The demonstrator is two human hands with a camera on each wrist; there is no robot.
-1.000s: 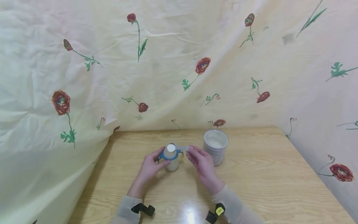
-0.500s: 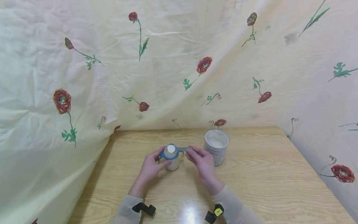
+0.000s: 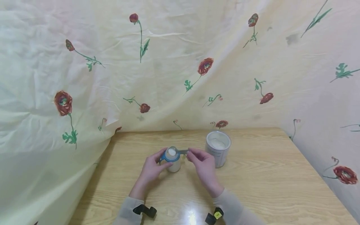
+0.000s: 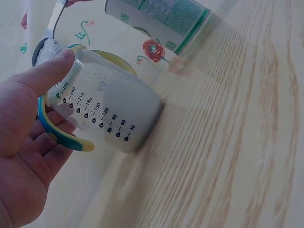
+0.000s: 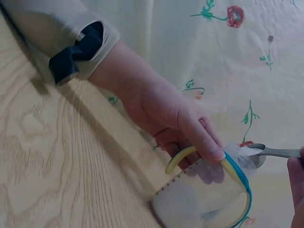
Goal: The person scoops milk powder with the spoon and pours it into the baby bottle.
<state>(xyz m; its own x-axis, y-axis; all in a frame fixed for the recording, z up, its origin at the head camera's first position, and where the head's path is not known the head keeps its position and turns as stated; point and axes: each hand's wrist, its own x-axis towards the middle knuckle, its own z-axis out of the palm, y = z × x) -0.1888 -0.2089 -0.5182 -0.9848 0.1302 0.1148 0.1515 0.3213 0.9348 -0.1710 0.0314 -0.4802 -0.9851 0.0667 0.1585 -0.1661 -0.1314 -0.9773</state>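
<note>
A clear baby bottle (image 3: 175, 166) with a blue and yellow handle ring stands on the table, whitish contents in its lower part in the left wrist view. My left hand (image 3: 151, 168) grips it near the neck, thumb on the near side, fingers behind. My right hand (image 3: 204, 165) pinches the end of a grey measuring scoop's handle (image 3: 183, 152). The scoop's bowl (image 5: 258, 159) is tipped at the bottle's mouth, and white powder (image 5: 248, 151) spills from it toward the opening. Only the fingertips of my right hand show in the right wrist view.
A tin of white powder (image 3: 219, 157), its top uncovered, stands just right of and behind my right hand. Wood-grained tabletop (image 3: 267, 175) stretches to the right. Flower-printed cloth (image 3: 168, 78) hangs along the back and both sides.
The scoop was level and heaped with white powder over the bottle's mouth; my right hand has now tilted it and powder slides out. My left hand keeps its hold on the bottle.
</note>
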